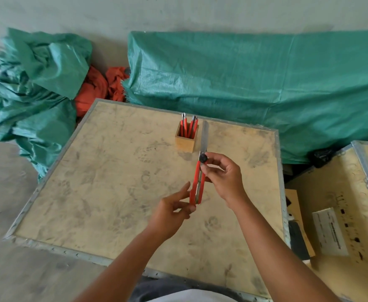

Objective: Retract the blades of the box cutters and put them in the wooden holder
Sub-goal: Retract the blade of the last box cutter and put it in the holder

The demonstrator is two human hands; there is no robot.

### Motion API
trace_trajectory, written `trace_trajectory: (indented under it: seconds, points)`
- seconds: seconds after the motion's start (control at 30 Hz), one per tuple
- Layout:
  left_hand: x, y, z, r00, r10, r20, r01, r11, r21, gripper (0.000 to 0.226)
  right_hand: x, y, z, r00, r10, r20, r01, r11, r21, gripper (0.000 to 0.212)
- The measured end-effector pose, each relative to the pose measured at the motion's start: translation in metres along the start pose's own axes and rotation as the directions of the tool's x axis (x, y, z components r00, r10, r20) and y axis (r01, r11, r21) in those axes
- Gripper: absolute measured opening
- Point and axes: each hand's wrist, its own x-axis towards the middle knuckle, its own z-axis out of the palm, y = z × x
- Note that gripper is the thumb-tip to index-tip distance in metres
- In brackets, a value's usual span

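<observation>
Several red cutters already stand in the wooden holder (185,139) at twelve o'clock, while the left hand (174,212) pinches the last box cutter (197,184) and the right hand (222,174) grips its black knob, blade fully extended.

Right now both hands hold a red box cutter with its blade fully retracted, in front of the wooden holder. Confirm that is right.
Not right. The head view shows the blade extended far out of the red box cutter, not retracted. The rest stands: the left hand and right hand hold it in front of the wooden holder.
</observation>
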Motion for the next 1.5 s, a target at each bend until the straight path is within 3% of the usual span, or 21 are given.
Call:
trace_trajectory:
  seconds: [0.27, 0.4, 0.8, 1.0, 1.23, 1.4, 1.5]
  points:
    - [-0.011, 0.017, -0.004, 0.994, 0.055, -0.095, -0.064, 0.993, -0.104, 0.058, -0.004, -0.027, 0.004, 0.994, -0.106, 0.039, 0.11, 0.988, -0.106, 0.021]
    - [-0.015, 0.026, -0.009, 0.993, 0.059, -0.102, -0.076, 0.983, -0.168, 0.056, -0.003, -0.044, -0.001, 0.983, -0.133, 0.125, 0.152, 0.975, -0.16, 0.015]
    - [-0.02, 0.057, -0.025, 0.989, 0.118, -0.086, -0.136, 0.96, -0.245, 0.053, -0.02, -0.07, 0.001, 0.916, -0.145, 0.374, 0.325, 0.815, -0.48, 0.02]
    - [-0.021, 0.07, -0.042, 0.982, 0.168, -0.088, -0.185, 0.951, -0.248, 0.05, -0.025, -0.085, 0.015, 0.894, -0.171, 0.415, 0.373, 0.798, -0.474, 0.03]
    - [-0.013, 0.085, -0.086, 0.979, 0.205, -0.016, -0.203, 0.952, -0.23, 0.052, -0.027, -0.098, 0.056, 0.925, -0.266, 0.273, 0.368, 0.806, -0.463, 0.021]
    - [-0.005, 0.101, -0.126, 0.964, 0.263, 0.043, -0.246, 0.941, -0.234, 0.052, -0.024, -0.112, 0.085, 0.921, -0.288, 0.263, 0.381, 0.805, -0.454, 0.023]
    - [-0.001, 0.104, -0.146, 0.956, 0.278, 0.096, -0.25, 0.939, -0.234, 0.053, -0.027, -0.116, 0.105, 0.93, -0.324, 0.17, 0.366, 0.8, -0.476, 0.019]
